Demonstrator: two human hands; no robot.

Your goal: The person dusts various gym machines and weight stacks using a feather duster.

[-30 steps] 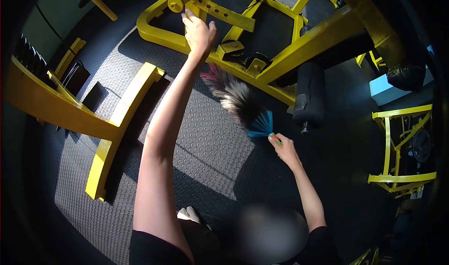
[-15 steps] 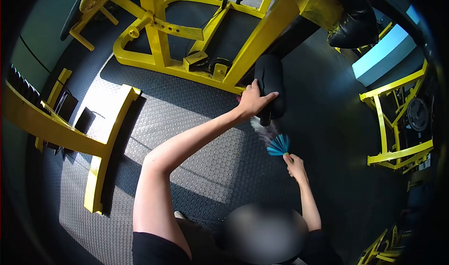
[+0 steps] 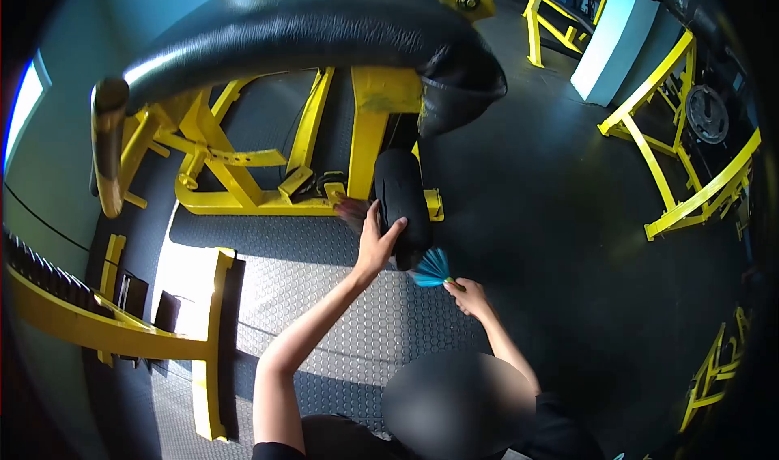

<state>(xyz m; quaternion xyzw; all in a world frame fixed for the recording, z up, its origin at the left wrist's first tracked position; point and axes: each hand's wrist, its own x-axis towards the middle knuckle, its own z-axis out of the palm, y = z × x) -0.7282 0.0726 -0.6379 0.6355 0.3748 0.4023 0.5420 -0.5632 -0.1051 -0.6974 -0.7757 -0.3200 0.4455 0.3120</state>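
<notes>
A black foam roller pad [image 3: 403,192] sticks out from the yellow frame of a gym machine. My left hand [image 3: 376,245] grips its near end, thumb across the top and fingers along the left side. In my right hand [image 3: 471,297] is the short handle of a duster with blue bristles [image 3: 433,268]. The bristles lie at the pad's near end, and the middle of the duster is hidden behind the pad. A blurred reddish tip [image 3: 352,210] shows on the pad's left side, apparently the duster's far end.
Above the roller is a large black padded seat [image 3: 300,34] on the yellow machine frame [image 3: 268,207]. Another yellow machine base [image 3: 209,338] stands at left on the textured rubber floor [image 3: 324,298]. Further yellow racks [image 3: 649,164] with a weight plate [image 3: 707,113] are at right.
The view has shifted, so the black padded seat now fills the upper part. The duster has slid farther behind the roller, its pale feathers now hidden. My left hand stays on the roller.
</notes>
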